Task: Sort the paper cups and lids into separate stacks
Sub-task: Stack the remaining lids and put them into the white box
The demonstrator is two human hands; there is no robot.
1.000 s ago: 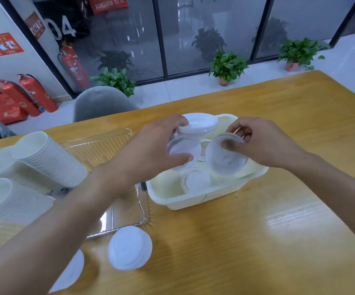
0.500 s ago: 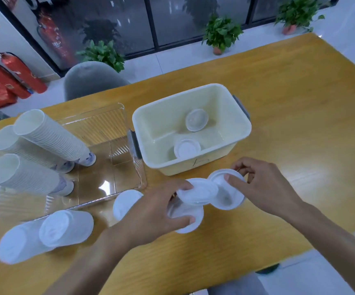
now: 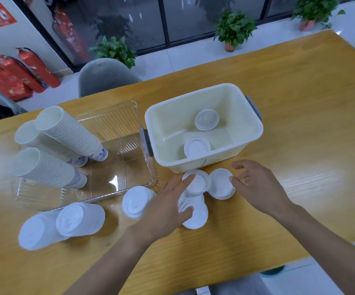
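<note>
White plastic lids are lying loose on the wooden table (image 3: pixel 299 124) just in front of the cream bin (image 3: pixel 255 133), and the risk sits right there: the left hand (image 3: pixel 168 207) is resting with straight, relaxed fingers across two overlapping loose lids (image 3: pixel 195 205), gripping neither, so a careless sweep is likely to send these light, slick discs skating apart or toward the near table edge. The right hand (image 3: pixel 259 186) is hovering with its fingers spread and holding nothing, one fingertip just touching a single lid (image 3: pixel 221 186) lying next to the other two; a nudge there could flip it or push it under its neighbour, so that the pile is nesting crookedly. Two more lids in the bin (image 3: pixel 206 119) are waiting to be fetched (easy to overlook against the pale floor). Three lid stacks (image 3: pixel 80 219) are lying on their sides by the clear tray (image 3: pixel 117 126) and look ready to roll if bumped by the left forearm. Inside the tray, three tall cup stacks (image 3: pixel 68 133) are leaning, and a knock to the tray might tip them. Each lid is looking thin, round and shallow, with a raised rim
</note>
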